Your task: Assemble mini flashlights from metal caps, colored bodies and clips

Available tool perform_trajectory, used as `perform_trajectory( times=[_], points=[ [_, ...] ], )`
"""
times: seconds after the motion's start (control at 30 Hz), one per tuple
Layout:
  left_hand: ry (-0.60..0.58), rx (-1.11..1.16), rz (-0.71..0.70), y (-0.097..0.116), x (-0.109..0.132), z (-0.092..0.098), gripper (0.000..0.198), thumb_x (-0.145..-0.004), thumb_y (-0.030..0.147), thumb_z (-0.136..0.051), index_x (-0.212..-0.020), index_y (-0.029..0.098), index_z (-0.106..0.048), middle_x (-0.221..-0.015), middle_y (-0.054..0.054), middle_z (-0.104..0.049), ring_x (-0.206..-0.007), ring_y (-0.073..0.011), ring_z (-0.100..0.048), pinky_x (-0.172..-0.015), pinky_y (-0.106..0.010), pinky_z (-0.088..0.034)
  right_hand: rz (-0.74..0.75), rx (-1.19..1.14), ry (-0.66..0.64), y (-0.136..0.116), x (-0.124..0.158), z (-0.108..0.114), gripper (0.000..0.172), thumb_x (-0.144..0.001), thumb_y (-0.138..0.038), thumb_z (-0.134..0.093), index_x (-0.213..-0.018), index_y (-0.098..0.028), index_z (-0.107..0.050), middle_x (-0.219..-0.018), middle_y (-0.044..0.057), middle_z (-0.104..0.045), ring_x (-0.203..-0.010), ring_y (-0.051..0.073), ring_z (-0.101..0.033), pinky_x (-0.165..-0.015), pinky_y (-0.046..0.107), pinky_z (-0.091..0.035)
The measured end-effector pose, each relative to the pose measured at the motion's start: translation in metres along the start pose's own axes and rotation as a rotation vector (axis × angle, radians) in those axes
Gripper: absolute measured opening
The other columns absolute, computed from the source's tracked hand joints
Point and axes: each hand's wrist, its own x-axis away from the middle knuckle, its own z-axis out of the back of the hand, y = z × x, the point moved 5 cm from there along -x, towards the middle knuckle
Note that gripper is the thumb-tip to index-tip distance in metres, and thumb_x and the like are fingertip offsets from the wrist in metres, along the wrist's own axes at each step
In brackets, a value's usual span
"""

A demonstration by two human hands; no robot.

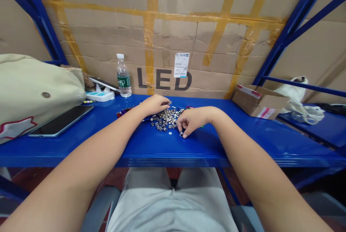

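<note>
A heap of small silver metal parts lies on the blue shelf top, with some coloured pieces along its far edge. My left hand rests at the heap's far left, fingers curled and pinching a small silver part. My right hand sits at the heap's near right, fingers bent down onto a tiny dark piece on the shelf. A small white disc lies loose just in front of the heap.
A tablet and a beige bag lie at the left. A water bottle, a white power strip and a phone stand behind them. A small cardboard box is at the right, taped cardboard behind.
</note>
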Motion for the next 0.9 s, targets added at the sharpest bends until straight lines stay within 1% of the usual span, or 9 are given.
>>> perform_trajectory(
  times=[0.13,0.23,0.33,0.43,0.5,0.6,0.7,0.8,0.9],
  points=[
    [0.002,0.006,-0.011,0.000,0.000,0.000,0.028,-0.086,0.032,-0.051,-0.104,0.018,-0.067,-0.102,-0.007,-0.070,-0.090,-0.0190,-0.063,-0.077,-0.027,-0.044,0.025,0.036,0.067,-0.001,-0.003,0.002,0.017,-0.067,-0.031,-0.068,-0.081,-0.022,-0.068,-0.068,-0.002,-0.063,-0.060,0.012,-0.056,-0.052,0.023,-0.038],
    [0.005,0.010,-0.026,0.001,0.000,0.000,0.027,-0.087,0.032,-0.050,-0.102,0.018,-0.068,-0.099,-0.007,-0.071,-0.087,-0.0184,-0.063,-0.076,-0.027,-0.044,0.021,-0.015,0.174,0.001,-0.003,0.010,0.013,-0.068,-0.025,-0.062,-0.080,-0.021,-0.063,-0.069,-0.001,-0.062,-0.061,0.012,-0.054,-0.053,0.023,-0.038],
    [-0.014,0.003,-0.051,0.005,0.000,0.000,0.027,-0.086,0.032,-0.050,-0.101,0.018,-0.068,-0.098,-0.006,-0.071,-0.086,-0.0181,-0.063,-0.076,-0.027,-0.044,-0.030,-0.090,0.399,0.011,0.000,0.024,0.011,-0.068,-0.021,-0.054,-0.079,-0.021,-0.055,-0.066,-0.002,-0.058,-0.059,0.012,-0.050,-0.052,0.024,-0.037],
    [-0.044,-0.030,-0.084,0.013,0.000,0.001,0.027,-0.087,0.030,-0.050,-0.104,0.018,-0.066,-0.100,-0.006,-0.070,-0.088,-0.0179,-0.062,-0.077,-0.026,-0.043,-0.093,-0.097,0.643,0.025,0.002,0.037,0.010,-0.066,-0.020,-0.053,-0.075,-0.019,-0.051,-0.067,-0.001,-0.055,-0.061,0.012,-0.047,-0.054,0.025,-0.036],
    [-0.057,-0.052,-0.116,0.020,0.001,0.002,0.026,-0.087,0.029,-0.049,-0.105,0.018,-0.066,-0.100,-0.006,-0.069,-0.088,-0.0176,-0.061,-0.077,-0.026,-0.042,-0.113,-0.102,0.729,0.032,0.001,0.041,0.011,-0.064,-0.021,-0.053,-0.074,-0.019,-0.049,-0.068,0.000,-0.055,-0.061,0.012,-0.047,-0.056,0.025,-0.036],
    [-0.074,-0.078,-0.159,0.026,0.001,0.002,0.024,-0.088,0.027,-0.048,-0.100,0.018,-0.066,-0.097,-0.006,-0.068,-0.087,-0.0181,-0.061,-0.076,-0.026,-0.042,-0.115,-0.107,0.768,0.038,-0.002,0.041,0.009,-0.066,-0.022,-0.054,-0.074,-0.019,-0.050,-0.069,0.000,-0.056,-0.061,0.012,-0.047,-0.057,0.026,-0.036],
    [-0.083,-0.079,-0.171,0.029,0.001,0.001,0.022,-0.088,0.025,-0.048,-0.097,0.017,-0.066,-0.095,-0.006,-0.068,-0.086,-0.0183,-0.060,-0.076,-0.027,-0.042,-0.107,-0.098,0.763,0.038,-0.005,0.039,0.008,-0.071,-0.027,-0.052,-0.072,-0.019,-0.051,-0.068,0.000,-0.056,-0.062,0.013,-0.047,-0.059,0.026,-0.036],
    [-0.077,-0.067,-0.161,0.029,0.001,0.001,0.020,-0.088,0.025,-0.049,-0.094,0.016,-0.066,-0.095,-0.006,-0.068,-0.085,-0.0180,-0.060,-0.076,-0.026,-0.042,-0.107,-0.143,0.715,0.038,-0.009,0.035,0.017,-0.079,-0.032,-0.047,-0.072,-0.018,-0.053,-0.065,0.000,-0.054,-0.060,0.012,-0.047,-0.057,0.026,-0.036],
    [-0.075,-0.064,-0.145,0.029,0.001,0.001,0.020,-0.089,0.026,-0.048,-0.090,0.016,-0.065,-0.090,-0.006,-0.067,-0.081,-0.0175,-0.060,-0.072,-0.026,-0.041,-0.071,-0.167,0.670,0.037,-0.012,0.032,0.024,-0.083,-0.038,-0.044,-0.073,-0.019,-0.054,-0.062,-0.001,-0.053,-0.057,0.011,-0.046,-0.056,0.025,-0.035]
  ],
)
